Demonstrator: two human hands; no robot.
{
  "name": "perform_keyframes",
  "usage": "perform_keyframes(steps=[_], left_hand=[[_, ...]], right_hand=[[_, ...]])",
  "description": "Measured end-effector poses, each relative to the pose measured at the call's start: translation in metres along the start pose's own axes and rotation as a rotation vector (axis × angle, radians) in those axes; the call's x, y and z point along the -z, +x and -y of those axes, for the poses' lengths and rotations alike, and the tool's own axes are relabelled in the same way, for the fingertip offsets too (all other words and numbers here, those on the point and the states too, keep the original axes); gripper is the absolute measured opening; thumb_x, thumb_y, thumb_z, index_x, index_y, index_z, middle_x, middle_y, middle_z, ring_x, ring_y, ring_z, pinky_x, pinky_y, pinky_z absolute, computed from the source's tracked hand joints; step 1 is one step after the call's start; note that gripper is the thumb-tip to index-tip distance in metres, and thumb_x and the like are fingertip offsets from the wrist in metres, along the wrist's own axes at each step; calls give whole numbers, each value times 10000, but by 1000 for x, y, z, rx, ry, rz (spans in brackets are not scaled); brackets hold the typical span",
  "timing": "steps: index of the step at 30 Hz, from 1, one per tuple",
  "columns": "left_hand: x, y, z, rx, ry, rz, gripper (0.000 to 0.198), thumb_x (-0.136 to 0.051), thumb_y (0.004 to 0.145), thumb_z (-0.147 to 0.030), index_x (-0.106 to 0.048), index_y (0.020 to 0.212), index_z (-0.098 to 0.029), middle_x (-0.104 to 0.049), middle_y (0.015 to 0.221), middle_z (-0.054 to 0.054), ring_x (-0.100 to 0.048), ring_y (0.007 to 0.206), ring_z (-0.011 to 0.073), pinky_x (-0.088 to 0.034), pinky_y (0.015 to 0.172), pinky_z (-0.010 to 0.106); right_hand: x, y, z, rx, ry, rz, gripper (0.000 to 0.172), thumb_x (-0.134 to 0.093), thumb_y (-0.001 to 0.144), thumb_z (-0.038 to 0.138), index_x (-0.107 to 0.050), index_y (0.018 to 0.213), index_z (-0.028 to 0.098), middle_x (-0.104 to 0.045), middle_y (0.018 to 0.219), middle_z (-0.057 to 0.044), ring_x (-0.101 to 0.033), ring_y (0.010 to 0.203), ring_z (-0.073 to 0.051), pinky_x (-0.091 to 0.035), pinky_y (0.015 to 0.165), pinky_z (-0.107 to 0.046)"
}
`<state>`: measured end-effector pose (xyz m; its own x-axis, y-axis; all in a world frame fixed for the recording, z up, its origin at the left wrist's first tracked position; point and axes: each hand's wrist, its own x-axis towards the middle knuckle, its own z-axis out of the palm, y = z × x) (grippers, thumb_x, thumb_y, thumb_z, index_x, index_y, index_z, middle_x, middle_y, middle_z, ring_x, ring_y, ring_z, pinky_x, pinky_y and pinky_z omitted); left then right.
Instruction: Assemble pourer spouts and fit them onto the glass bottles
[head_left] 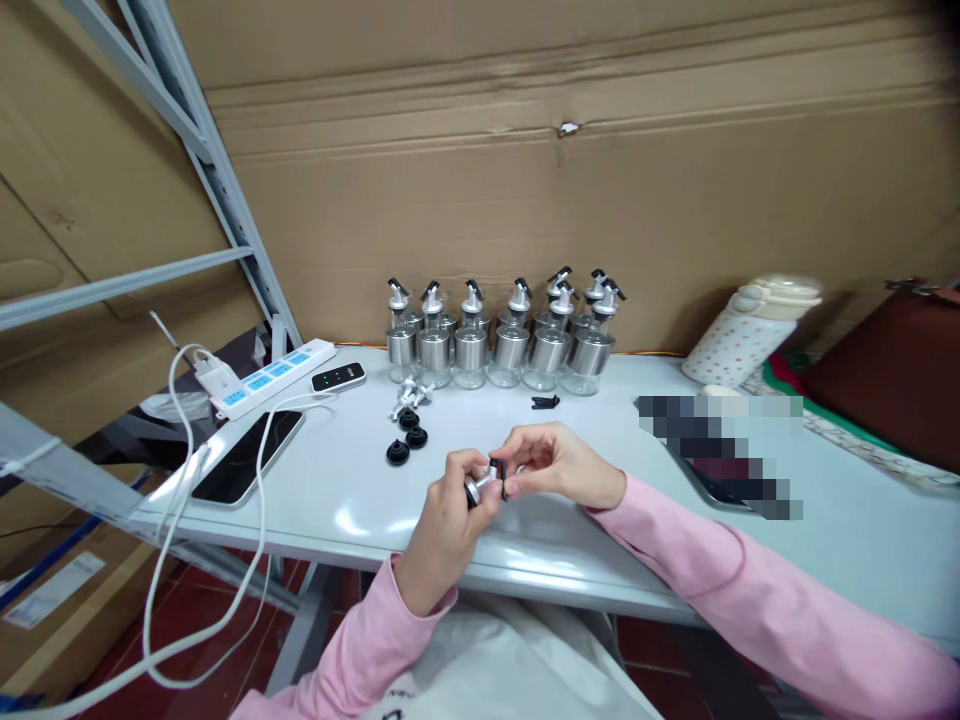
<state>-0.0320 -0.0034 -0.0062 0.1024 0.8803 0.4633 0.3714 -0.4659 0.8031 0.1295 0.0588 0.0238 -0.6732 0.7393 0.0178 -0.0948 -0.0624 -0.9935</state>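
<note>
Above the front part of the white table (600,560), my left hand (442,530) is closed around a silver bottle pourer spout (486,477) with a black base. My right hand (566,465) pinches a small black flip cap (502,486) at the spout's upper end; whether the cap is clipped on cannot be made out. Left of my hands lie black stoppers (397,453) and a little pile of silver spouts (409,397). Beyond my right hand rest loose black flip caps (545,403). Glass bottles (471,350) with steel bands and fitted pourers stand in rows behind.
A power strip (281,375), a small black-faced device (338,377), a phone (247,458) and white cables (259,520) occupy the left side. On the right are a dotted bottle (742,335), a blurred-out dark object (712,460) and a brown bag (892,370). Cardboard (525,200) walls the back.
</note>
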Motion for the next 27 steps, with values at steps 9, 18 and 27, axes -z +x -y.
perform_keyframes(steps=[9,18,27], left_hand=[[-1,0,-1,-28,39,-53,96,-433,851,-235,-401,937,-208,-513,761,-21,-530,684,109,-411,640,218],[-3,-3,0,-67,9,-103,76,-427,868,-239,-386,923,-208,-508,745,-29,-510,619,96,-392,590,214],[-3,-2,2,-96,-85,-133,124,-442,866,-215,-353,952,-217,-497,744,-34,-514,641,95,-403,636,231]], right_hand=[[-5,0,1,15,15,-33,277,-775,557,158,-606,771,108,-667,624,0,-626,545,-82,-519,569,-200],[-11,-1,1,112,-46,-124,265,-791,518,150,-611,711,121,-655,652,-5,-630,584,-99,-524,567,-204],[-9,-1,5,90,32,-58,272,-761,589,167,-673,843,128,-674,647,-14,-614,524,-88,-531,543,-216]])
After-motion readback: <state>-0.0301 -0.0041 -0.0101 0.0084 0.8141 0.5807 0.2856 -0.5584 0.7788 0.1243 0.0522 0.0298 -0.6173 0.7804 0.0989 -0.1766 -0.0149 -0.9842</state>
